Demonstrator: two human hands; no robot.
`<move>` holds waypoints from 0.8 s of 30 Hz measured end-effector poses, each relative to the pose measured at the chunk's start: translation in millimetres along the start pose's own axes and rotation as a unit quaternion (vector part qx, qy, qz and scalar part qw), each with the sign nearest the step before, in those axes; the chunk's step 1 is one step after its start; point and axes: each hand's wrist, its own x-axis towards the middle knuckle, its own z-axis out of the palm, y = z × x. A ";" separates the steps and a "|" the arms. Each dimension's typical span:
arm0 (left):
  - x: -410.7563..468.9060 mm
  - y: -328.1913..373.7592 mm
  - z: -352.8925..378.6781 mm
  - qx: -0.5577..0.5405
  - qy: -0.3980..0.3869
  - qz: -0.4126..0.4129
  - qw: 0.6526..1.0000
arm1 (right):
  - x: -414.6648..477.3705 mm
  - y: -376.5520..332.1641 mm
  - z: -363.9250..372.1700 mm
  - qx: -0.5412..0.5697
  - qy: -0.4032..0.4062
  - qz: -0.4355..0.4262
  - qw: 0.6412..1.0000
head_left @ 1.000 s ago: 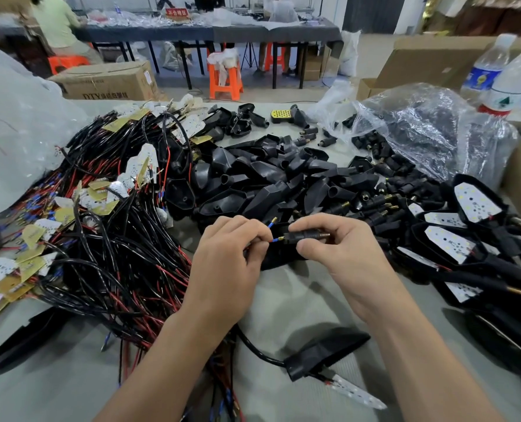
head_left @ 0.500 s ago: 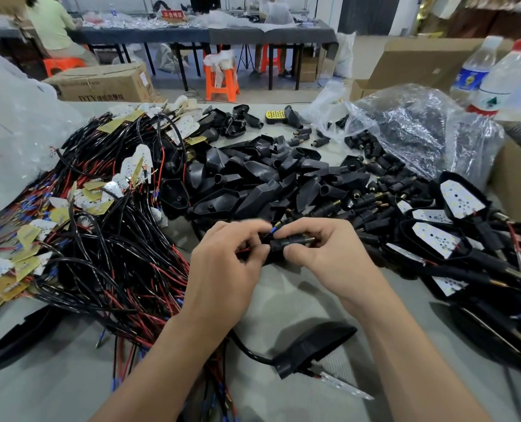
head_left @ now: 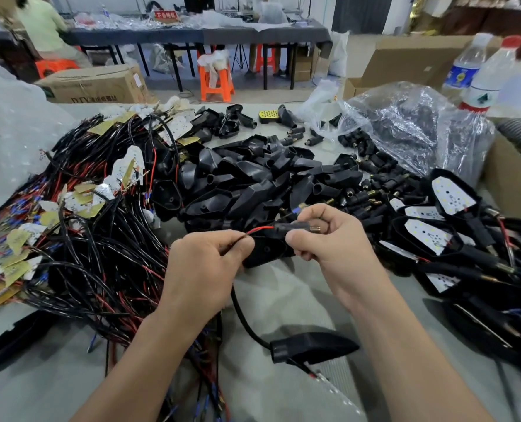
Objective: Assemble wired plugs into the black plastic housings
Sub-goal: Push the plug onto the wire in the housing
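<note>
My left hand (head_left: 206, 269) pinches a red and black wire pair (head_left: 254, 232) that runs rightward into a small black plug (head_left: 295, 228) with a brass tip. My right hand (head_left: 332, 242) grips that plug between thumb and fingers, just above the table. A black plastic housing (head_left: 264, 249) lies directly below the plug, between my two hands. A heap of loose black housings (head_left: 253, 181) sits behind my hands. In front of me lies another housing (head_left: 311, 347) with a black cable and a white LED board sticking out of it.
A tangle of black and red wires with small boards (head_left: 79, 226) fills the left. Finished housings with white LED boards (head_left: 448, 220) pile at the right. A clear bag of black plugs (head_left: 405, 129), two water bottles (head_left: 478, 74) and cardboard boxes stand behind.
My hands have drawn apart, and a stretch of red wire now shows between them. The plug has moved right with my right hand.
</note>
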 end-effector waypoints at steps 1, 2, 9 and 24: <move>-2.5 1.2 1.4 0.019 -0.008 0.030 0.999 | -1.4 0.9 2.4 -0.028 -0.003 -0.011 1.000; -4.8 1.3 2.7 0.036 -0.021 0.053 0.998 | -2.9 1.8 5.5 -0.041 -0.007 -0.015 0.999; -11.1 4.5 4.1 -0.001 -0.051 0.095 0.994 | -7.2 6.0 22.8 0.015 -0.041 0.036 0.998; 7.5 11.5 8.9 -0.292 -0.202 -0.203 0.912 | -16.6 -9.4 21.0 0.080 -0.099 0.129 0.983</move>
